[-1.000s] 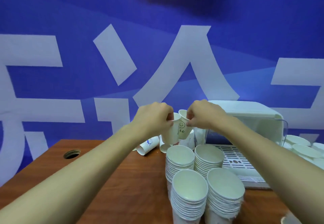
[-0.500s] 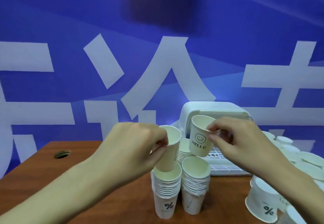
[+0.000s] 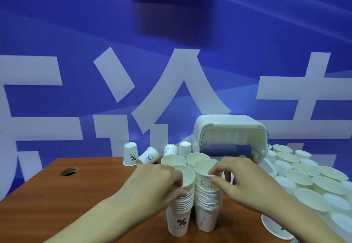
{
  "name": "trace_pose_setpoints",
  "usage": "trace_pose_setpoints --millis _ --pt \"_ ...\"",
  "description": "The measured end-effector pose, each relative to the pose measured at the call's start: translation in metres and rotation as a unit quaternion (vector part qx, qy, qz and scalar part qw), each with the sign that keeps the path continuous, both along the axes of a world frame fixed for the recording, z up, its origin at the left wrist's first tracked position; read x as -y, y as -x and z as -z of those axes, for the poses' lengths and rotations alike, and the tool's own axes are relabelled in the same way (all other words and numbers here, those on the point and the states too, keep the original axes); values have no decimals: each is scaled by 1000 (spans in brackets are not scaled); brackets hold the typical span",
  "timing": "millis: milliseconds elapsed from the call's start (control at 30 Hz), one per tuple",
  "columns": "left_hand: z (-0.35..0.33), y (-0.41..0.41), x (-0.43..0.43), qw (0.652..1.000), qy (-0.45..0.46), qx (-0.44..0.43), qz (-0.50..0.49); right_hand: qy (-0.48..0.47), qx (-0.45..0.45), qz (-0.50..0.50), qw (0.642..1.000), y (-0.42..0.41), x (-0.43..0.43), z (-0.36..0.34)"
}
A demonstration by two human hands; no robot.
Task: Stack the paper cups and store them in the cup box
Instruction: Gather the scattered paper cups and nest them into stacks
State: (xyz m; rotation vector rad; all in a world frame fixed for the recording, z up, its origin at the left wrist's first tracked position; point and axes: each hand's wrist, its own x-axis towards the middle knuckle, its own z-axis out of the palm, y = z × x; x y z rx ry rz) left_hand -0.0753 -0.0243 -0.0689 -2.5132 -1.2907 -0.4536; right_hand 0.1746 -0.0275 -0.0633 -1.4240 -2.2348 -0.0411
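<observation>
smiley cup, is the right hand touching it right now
Touching. The head view shows the right hand pinching the rim of the smiley cup between thumb and forefinger, atop the right stack.

Bare wood runs along the left of the table (image 3: 91,201), from the round hole (image 3: 69,171) across to the stacks — a hand could pass there. Four cup stacks (image 3: 179,221) stand close together straight before the cup box (image 3: 228,128), in the way of its open mouth, with the left hand (image 3: 154,183) and right hand (image 3: 243,181) gripping the tops of the front pair. Loose cups (image 3: 130,154) line the back edge left of the box; on its right, open cups (image 3: 304,178) crowd rim to rim
</observation>
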Motion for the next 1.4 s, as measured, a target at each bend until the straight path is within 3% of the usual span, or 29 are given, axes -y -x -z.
trace_pose_setpoints --millis 167,400,633,767,900,1000,1100,1167,1267,1400 --pt "14 -2 -6 999 33 -10 5 67 25 -1 997 2 -9 13" --pt "30 -4 -12 995 86 47 18 144 19 -23 989 4 -25 19" --pt "36 -2 -17 995 70 59 35 184 16 -32 982 3 -30 16" --pt "36 1 -21 998 43 19 52 234 25 -64 970 1 -34 5" --pt "12 6 -28 993 40 98 57 263 0 -97 960 -3 -45 -25" --pt "-13 14 -52 986 -1 160 53 241 -86 -96 962 2 -68 -51" --pt "-23 19 -96 983 -15 184 18 141 -88 -51 985 27 -114 -58" --pt "-20 20 -134 986 -19 165 -11 113 -69 -34 991 51 -151 -55" --pt "-9 22 -198 996 11 56 -65 98 -14 -30 995 82 -204 -46" --pt "2 25 -261 991 58 -53 -108 107 157 14 982 106 -265 -24"
